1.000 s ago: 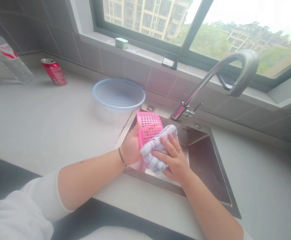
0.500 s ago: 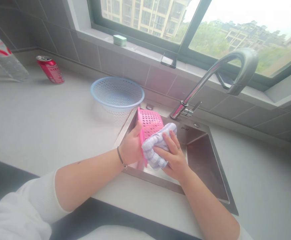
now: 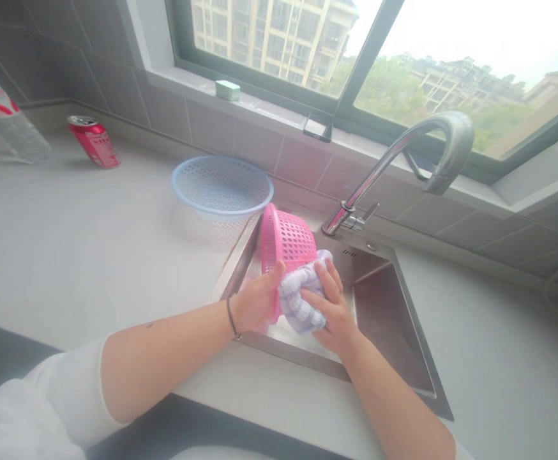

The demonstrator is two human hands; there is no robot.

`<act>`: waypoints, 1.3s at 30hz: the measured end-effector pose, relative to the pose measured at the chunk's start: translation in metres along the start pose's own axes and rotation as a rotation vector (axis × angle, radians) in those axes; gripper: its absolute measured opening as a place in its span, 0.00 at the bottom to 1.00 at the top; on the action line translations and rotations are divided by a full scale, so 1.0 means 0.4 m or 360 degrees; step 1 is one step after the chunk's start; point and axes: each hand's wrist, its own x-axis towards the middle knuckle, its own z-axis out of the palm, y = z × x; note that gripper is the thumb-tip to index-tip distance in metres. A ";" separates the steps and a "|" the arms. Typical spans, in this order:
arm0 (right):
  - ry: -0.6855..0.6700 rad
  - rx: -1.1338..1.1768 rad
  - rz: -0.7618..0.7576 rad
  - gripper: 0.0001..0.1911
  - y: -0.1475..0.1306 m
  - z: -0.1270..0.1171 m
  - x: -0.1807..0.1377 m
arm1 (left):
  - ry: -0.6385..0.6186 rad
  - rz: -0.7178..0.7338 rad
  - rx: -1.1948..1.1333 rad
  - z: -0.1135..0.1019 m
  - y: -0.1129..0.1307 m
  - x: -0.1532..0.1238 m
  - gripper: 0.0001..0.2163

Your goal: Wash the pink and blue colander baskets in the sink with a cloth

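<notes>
A pink plastic colander [image 3: 294,237] with many holes is tipped on its side over the sink [image 3: 389,313]. My left hand [image 3: 260,297] grips its rim at the near side, thumb toward the outer wall. Bunched in my right hand [image 3: 334,313] is a white and pale-purple checked cloth [image 3: 302,299], pressed against the lower outside of the colander. The colander's base is partly hidden behind the cloth and fingers.
A blue colander [image 3: 221,185] stands on the counter [image 3: 116,255] left of the sink. Farther left are a red drink can [image 3: 94,143] and a clear bottle [image 3: 8,124]. The faucet [image 3: 398,150] arches behind the sink; a soap-like green block [image 3: 228,90] sits on the windowsill.
My left hand has shifted down along the rim, and the colander has turned so more of its inside shows. The cloth and my right hand have moved slightly lower on it.
</notes>
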 end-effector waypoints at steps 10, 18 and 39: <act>-0.0072 -0.0092 -0.0008 0.23 0.006 -0.005 -0.003 | 0.0006 -0.0073 -0.0121 -0.017 0.007 0.007 0.31; -0.0077 -0.0133 -0.0061 0.22 0.000 -0.012 0.003 | -0.0013 -0.0049 -0.0080 -0.016 0.010 0.003 0.31; -0.0088 -0.0150 -0.0059 0.24 0.003 -0.015 0.002 | -0.0048 -0.0010 -0.0089 -0.014 0.009 0.004 0.29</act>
